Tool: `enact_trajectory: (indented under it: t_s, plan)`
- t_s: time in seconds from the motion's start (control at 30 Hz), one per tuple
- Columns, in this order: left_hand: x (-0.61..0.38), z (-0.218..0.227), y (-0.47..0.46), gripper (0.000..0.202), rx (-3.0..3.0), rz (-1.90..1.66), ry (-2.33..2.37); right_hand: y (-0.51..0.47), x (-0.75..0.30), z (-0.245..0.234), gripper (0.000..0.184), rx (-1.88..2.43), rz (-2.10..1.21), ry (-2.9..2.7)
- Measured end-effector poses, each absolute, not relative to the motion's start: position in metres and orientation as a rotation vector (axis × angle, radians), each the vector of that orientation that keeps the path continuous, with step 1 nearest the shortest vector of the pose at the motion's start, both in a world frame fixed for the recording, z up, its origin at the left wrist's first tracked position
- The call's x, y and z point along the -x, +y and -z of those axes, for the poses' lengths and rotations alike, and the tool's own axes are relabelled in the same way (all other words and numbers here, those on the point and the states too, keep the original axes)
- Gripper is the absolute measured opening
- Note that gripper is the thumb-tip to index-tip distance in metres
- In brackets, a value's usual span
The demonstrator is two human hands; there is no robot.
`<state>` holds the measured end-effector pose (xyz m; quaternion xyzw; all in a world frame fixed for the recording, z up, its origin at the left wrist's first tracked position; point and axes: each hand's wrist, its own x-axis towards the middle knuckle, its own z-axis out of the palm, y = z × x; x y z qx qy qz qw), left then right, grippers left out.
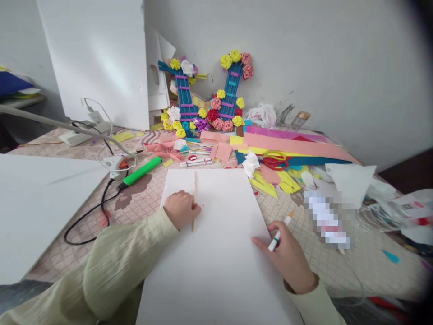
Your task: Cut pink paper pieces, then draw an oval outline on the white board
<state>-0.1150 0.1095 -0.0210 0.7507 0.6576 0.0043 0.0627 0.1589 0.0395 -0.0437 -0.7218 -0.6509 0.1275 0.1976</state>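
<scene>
Lying on the white board (216, 271), a thin wooden stick (195, 186) passes under the left hand (182, 210) — fingers curled, grip on it impossible to tell — while the right hand (292, 257) clasps a marker (275, 240) by the board's right edge.

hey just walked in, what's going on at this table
A person is working over a white board. The left hand is closed over a thin wooden stick lying on it. The right hand, at the board's right edge, holds a white marker with a green band. Beyond the board lie red-and-yellow scissors and colored paper strips; two blue pieces decorated with paper flowers stand at the back.
</scene>
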Motion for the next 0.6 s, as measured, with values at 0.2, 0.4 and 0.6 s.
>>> enact_trajectory:
  t_s: [0.2,0.4,0.6]
  plan:
    - [0.115,0.02,0.11,0.027,-2.267,-0.017,1.981,0.039,-0.159,0.043,0.036,2.02,-0.374,-1.819]
    - [0.114,0.018,0.11,0.027,-2.263,-0.024,1.977,0.039,-0.159,0.044,0.036,2.015,-0.361,-1.822]
    - [0.117,0.01,0.104,0.033,-2.231,-0.061,2.003,0.039,-0.159,0.045,0.036,2.004,-0.342,-1.829]
